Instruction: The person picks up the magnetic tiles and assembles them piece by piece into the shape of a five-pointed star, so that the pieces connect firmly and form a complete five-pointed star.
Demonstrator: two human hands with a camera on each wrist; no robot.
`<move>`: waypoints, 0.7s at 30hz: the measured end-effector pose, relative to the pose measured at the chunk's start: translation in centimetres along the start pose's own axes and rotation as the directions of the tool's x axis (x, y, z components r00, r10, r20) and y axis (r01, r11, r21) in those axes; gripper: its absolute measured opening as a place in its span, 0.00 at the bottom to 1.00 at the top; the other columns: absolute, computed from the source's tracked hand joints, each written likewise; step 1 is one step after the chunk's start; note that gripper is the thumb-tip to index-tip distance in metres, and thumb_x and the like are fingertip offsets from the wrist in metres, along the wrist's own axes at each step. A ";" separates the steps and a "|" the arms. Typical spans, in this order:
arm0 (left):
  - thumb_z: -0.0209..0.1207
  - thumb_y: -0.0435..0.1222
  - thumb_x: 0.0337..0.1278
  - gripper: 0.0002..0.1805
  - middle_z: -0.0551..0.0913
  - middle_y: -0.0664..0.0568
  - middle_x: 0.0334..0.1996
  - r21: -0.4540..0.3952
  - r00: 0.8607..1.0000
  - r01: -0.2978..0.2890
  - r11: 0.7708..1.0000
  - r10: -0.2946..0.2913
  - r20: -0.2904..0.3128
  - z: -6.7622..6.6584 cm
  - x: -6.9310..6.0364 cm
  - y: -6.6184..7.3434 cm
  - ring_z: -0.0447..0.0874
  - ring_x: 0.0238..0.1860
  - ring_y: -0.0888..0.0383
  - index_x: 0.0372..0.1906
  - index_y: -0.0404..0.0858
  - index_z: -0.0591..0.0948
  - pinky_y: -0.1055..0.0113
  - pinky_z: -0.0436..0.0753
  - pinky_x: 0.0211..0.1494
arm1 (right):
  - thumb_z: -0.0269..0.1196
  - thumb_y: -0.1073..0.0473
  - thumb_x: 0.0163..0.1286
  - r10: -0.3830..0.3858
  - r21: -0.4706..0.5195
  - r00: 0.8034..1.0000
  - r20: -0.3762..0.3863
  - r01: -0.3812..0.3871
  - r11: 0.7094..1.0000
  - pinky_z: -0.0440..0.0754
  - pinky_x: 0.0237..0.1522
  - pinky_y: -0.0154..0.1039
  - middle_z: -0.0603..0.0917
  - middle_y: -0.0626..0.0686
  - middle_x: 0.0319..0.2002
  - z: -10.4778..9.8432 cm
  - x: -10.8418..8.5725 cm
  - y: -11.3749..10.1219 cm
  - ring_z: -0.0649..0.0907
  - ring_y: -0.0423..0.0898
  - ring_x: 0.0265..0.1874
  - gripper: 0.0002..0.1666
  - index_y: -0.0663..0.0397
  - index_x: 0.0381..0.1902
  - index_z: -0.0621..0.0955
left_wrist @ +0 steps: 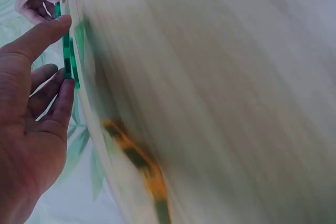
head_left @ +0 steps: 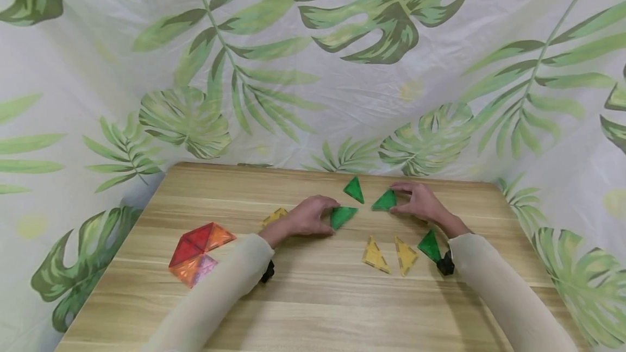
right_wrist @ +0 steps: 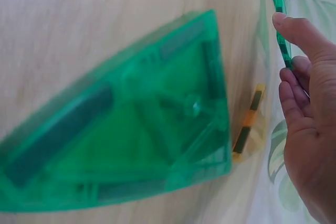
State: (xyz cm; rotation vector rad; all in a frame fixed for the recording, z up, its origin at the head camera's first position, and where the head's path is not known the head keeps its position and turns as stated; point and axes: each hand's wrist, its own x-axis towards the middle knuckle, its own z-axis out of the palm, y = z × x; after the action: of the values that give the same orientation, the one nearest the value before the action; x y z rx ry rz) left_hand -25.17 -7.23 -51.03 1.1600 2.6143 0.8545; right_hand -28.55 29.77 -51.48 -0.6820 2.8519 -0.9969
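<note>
Near the back middle of the table, my left hand (head_left: 308, 216) (left_wrist: 37, 108) pinches a green triangular magnetic tile (head_left: 342, 216) (left_wrist: 67, 56) between thumb and fingers. To its right, my right hand (head_left: 421, 202) (right_wrist: 317, 93) holds a second green triangular tile (head_left: 385, 200) (right_wrist: 282, 35) by its edges, thumb on the near side. The two held tiles are apart, their narrow ends toward each other. Just behind the gap lies a third green tile (head_left: 354, 189). Another green tile (head_left: 430, 245) (right_wrist: 142, 124) lies by the right wrist.
Two yellow triangular tiles (head_left: 374, 257) lie in front of the hands. Another yellow tile (head_left: 275, 215) (left_wrist: 147, 171) is partly hidden behind the left hand. At left, red tiles (head_left: 198, 238), orange tiles (head_left: 220, 237) and a purple tile (head_left: 204, 266) lie joined, partly behind the left sleeve.
</note>
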 end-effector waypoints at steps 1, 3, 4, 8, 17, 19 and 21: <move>0.79 0.38 0.53 0.37 0.84 0.39 0.64 0.003 1.000 0.006 1.000 -0.006 -0.011 -0.2 -0.2 -0.2 0.80 0.67 0.44 0.67 0.27 0.79 0.53 0.77 0.73 | 0.83 0.55 0.57 -0.009 0.017 1.000 0.002 0.009 1.000 0.80 0.64 0.62 0.84 0.63 0.64 0.0 0.0 -0.2 0.83 0.63 0.63 0.39 0.62 0.64 0.84; 0.79 0.38 0.53 0.37 0.84 0.39 0.64 0.003 0.999 0.020 1.000 -0.020 -0.037 -0.5 -0.6 -0.6 0.80 0.67 0.44 0.66 0.28 0.80 0.52 0.77 0.73 | 0.83 0.56 0.58 -0.039 0.045 0.999 0.012 0.038 0.998 0.81 0.64 0.61 0.84 0.64 0.64 0.1 0.2 -0.7 0.83 0.64 0.63 0.38 0.65 0.64 0.84; 0.79 0.37 0.52 0.37 0.84 0.39 0.63 0.002 0.998 0.027 1.000 -0.026 -0.050 -0.6 -0.8 -0.9 0.80 0.67 0.43 0.66 0.28 0.80 0.52 0.77 0.72 | 0.82 0.57 0.58 -0.053 0.057 0.998 0.019 0.052 0.997 0.81 0.64 0.61 0.83 0.65 0.64 0.2 0.3 -0.9 0.83 0.64 0.63 0.38 0.66 0.64 0.83; 0.79 0.37 0.51 0.38 0.83 0.38 0.64 0.000 0.993 0.070 0.998 -0.069 -0.092 -1.2 -1.7 -1.8 0.80 0.68 0.42 0.67 0.28 0.80 0.50 0.77 0.73 | 0.82 0.58 0.58 -0.099 0.089 0.994 0.036 0.095 0.991 0.81 0.64 0.60 0.83 0.65 0.64 0.8 0.7 -2.2 0.83 0.65 0.62 0.38 0.68 0.64 0.83; 0.81 0.38 0.50 0.38 0.83 0.38 0.65 -0.017 0.970 0.187 0.982 -0.187 -0.156 -2.1 -3.3 -2.9 0.79 0.68 0.41 0.66 0.29 0.81 0.48 0.76 0.74 | 0.81 0.57 0.59 -0.187 0.053 0.977 0.099 0.183 0.982 0.81 0.64 0.62 0.82 0.62 0.67 2.9 2.6 -5.0 0.81 0.63 0.65 0.38 0.63 0.65 0.83; 0.82 0.38 0.49 0.38 0.83 0.38 0.64 -0.017 0.964 0.206 0.978 -0.206 -0.171 -2.2 -3.5 -3.0 0.80 0.67 0.41 0.66 0.29 0.81 0.48 0.77 0.73 | 0.81 0.56 0.59 -0.196 0.057 0.974 0.113 0.190 0.980 0.81 0.64 0.61 0.82 0.62 0.68 3.4 3.1 -5.6 0.81 0.63 0.66 0.38 0.62 0.65 0.83; 0.82 0.37 0.48 0.38 0.84 0.38 0.63 -0.014 0.958 0.218 0.976 -0.217 -0.186 -2.2 -3.7 -3.1 0.81 0.66 0.41 0.65 0.28 0.81 0.49 0.78 0.71 | 0.81 0.57 0.59 -0.209 0.068 0.970 0.124 0.202 0.977 0.80 0.66 0.60 0.81 0.63 0.68 3.9 3.6 -6.1 0.80 0.63 0.67 0.38 0.63 0.66 0.83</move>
State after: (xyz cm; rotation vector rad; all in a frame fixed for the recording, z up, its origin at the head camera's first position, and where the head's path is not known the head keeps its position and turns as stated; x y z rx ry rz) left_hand -25.33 -12.51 -51.25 0.8061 2.8282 0.9496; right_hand -28.72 21.79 -50.52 -1.0143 2.6729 -1.0092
